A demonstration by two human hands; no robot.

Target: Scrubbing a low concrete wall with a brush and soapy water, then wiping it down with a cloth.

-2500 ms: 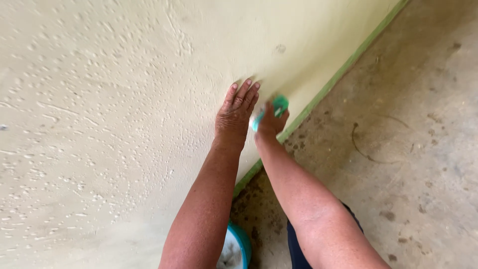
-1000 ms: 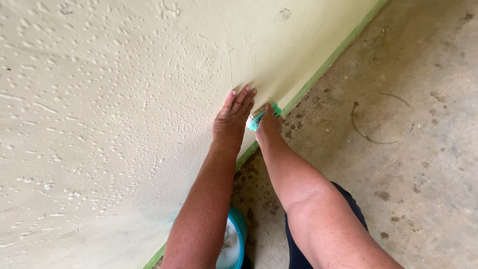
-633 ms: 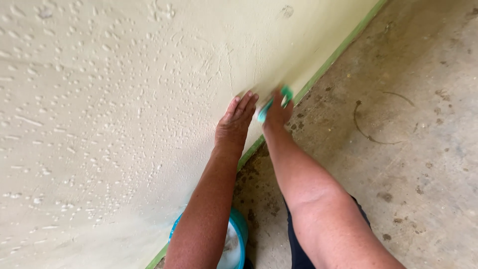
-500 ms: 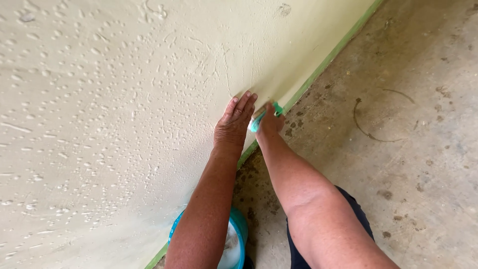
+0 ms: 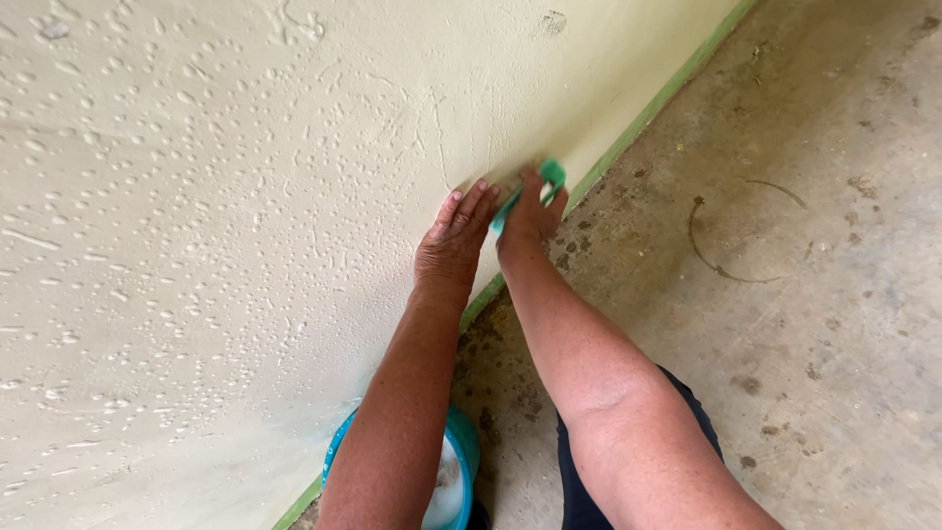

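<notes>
A cream wall [image 5: 196, 196] beaded with water fills the left; the left hand [image 5: 453, 243] lies flat against it, fingers spread and holding nothing; just beside it the right hand [image 5: 530, 216] grips a green cloth [image 5: 549, 177], pressed to the wall above the green strip [image 5: 638, 128]; a blue bucket [image 5: 461, 451] sits below the arms; bare stained floor [image 5: 785, 245] lies to the right.
</notes>
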